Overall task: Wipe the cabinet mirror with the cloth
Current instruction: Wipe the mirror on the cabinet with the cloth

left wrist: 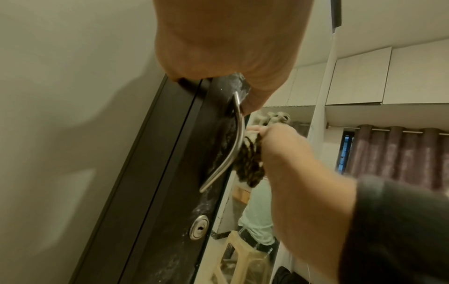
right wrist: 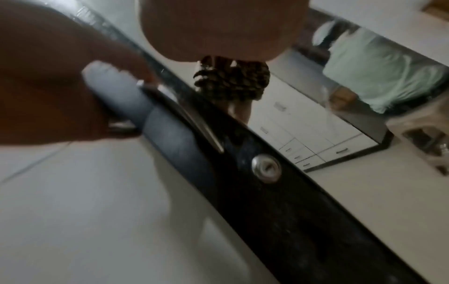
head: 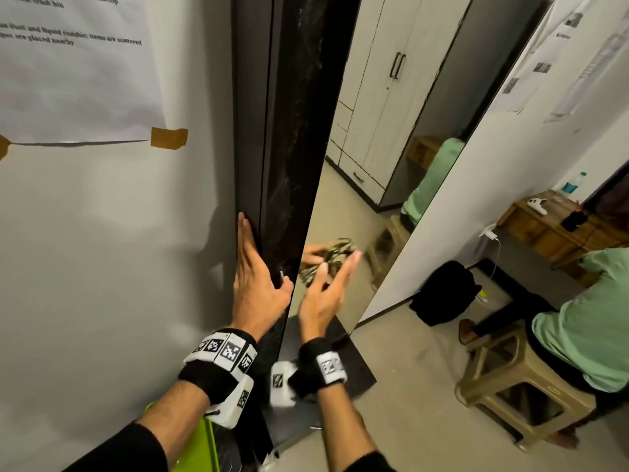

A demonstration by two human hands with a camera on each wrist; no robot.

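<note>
Pressing a dark patterned cloth (head: 332,258) flat against the cabinet mirror (head: 360,185), the right hand (head: 323,298) works with straight, spread fingers in the head view; the cloth is partly hidden between palm and glass, and much of what shows of it is its reflection. The mirror's long axis runs up and away from the hand, so most of the unwiped glass lies above the fingers. The left hand (head: 257,281) lies flat along the dark door edge (head: 289,131) just left of the mirror, fingers extended upward, thumb at the end of the metal handle (head: 282,275), steadying the door.

From the left wrist, the left hand (left wrist: 230,48) fills the top of the frame, bearing on the door edge (left wrist: 155,153) beside the curved handle (left wrist: 230,146). Beyond the handle the right hand (left wrist: 284,153) holds the bunched cloth (left wrist: 250,165) against the mirror (left wrist: 243,211), with a keyhole (left wrist: 199,227) lower on the dark strip.

From the right wrist, the picture is blurred: the cloth (right wrist: 233,78) sits under the heel of the right hand (right wrist: 213,28), on the mirror (right wrist: 316,124), just right of the dark strip and above the keyhole (right wrist: 266,168). The left hand (right wrist: 60,76) appears to rest on the door edge; how its fingers lie there cannot be told here. The right hand is the one on the glass, and the coming stroke likely follows the mirror's length.
</note>
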